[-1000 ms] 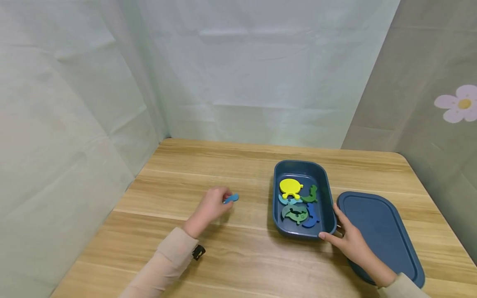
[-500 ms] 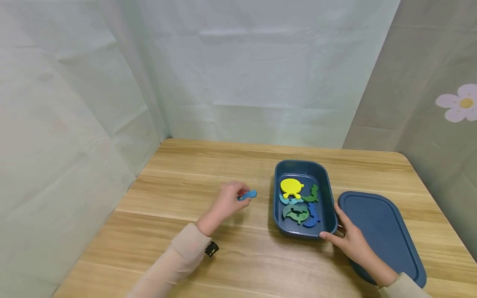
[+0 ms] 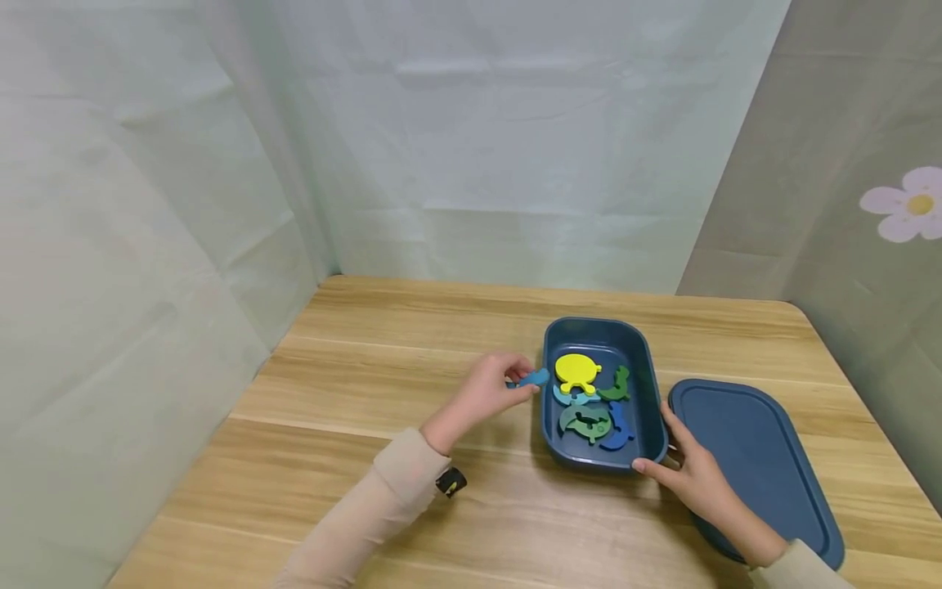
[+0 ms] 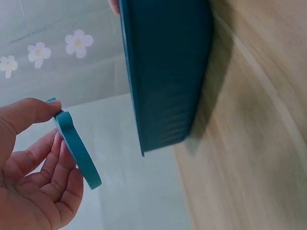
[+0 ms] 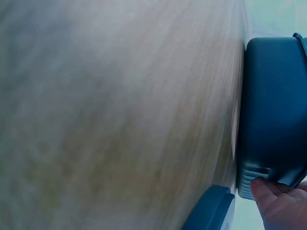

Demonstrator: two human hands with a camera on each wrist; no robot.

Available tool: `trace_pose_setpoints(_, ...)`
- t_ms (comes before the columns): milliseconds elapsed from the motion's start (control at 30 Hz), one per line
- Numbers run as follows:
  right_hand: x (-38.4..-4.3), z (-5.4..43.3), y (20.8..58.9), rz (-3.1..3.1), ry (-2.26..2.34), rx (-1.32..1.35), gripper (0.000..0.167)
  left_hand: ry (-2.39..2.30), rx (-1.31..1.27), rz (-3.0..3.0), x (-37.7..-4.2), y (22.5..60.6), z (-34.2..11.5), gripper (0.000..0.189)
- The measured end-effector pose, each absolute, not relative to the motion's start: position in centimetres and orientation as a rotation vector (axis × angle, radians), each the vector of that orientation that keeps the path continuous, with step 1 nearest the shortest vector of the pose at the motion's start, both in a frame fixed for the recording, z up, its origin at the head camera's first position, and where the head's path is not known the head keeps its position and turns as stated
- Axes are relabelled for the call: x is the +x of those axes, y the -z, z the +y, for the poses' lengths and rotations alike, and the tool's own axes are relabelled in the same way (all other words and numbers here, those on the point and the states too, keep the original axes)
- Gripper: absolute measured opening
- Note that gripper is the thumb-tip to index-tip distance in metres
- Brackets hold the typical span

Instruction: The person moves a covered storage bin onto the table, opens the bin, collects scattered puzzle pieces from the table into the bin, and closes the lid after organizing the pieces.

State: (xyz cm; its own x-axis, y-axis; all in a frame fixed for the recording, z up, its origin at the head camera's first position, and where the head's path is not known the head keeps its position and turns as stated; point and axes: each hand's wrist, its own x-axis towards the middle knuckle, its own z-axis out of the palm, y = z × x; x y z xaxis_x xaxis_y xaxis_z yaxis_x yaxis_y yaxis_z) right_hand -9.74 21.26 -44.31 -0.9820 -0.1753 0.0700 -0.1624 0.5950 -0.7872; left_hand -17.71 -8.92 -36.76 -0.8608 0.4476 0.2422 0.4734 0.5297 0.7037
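Note:
My left hand (image 3: 491, 388) pinches a blue puzzle piece (image 3: 536, 378) between thumb and fingers, just left of the dark blue box's left rim. In the left wrist view the puzzle piece (image 4: 79, 151) is thick and curved, apart from the box wall (image 4: 165, 72). The open box (image 3: 599, 451) stands on the table. Inside lie a yellow piece (image 3: 576, 370), a dark green piece (image 3: 616, 384), a light blue piece (image 3: 565, 398), a darker blue piece (image 3: 620, 429) and grey-green pieces (image 3: 589, 424). My right hand (image 3: 692, 470) grips the box's near right corner, thumb at the near rim.
A dark blue lid (image 3: 751, 458) lies flat on the wooden table (image 3: 412, 327), right of the box and partly under the right forearm. Pale cloth walls (image 3: 515, 164) stand behind and at both sides.
My left hand has moved right across the table with the blue puzzle piece, up to the box's left side. The right hand and the box stay practically still.

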Motion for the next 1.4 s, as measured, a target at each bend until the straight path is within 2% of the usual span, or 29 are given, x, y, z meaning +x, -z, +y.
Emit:
trace_pose_setpoints(633, -9.7, 21.2, 44.5, 2.789, 1.377, -0.288, 0.098, 1.197, -1.133, -2.758, -17.3, 36.5, -4.7, 0.020)
trace_pose_setpoints(1400, -9.6, 21.3, 44.4, 2.802, 1.399, -0.294, 0.096, 1.099, -1.167, -2.943, -17.1, 39.2, -1.5, 0.022)
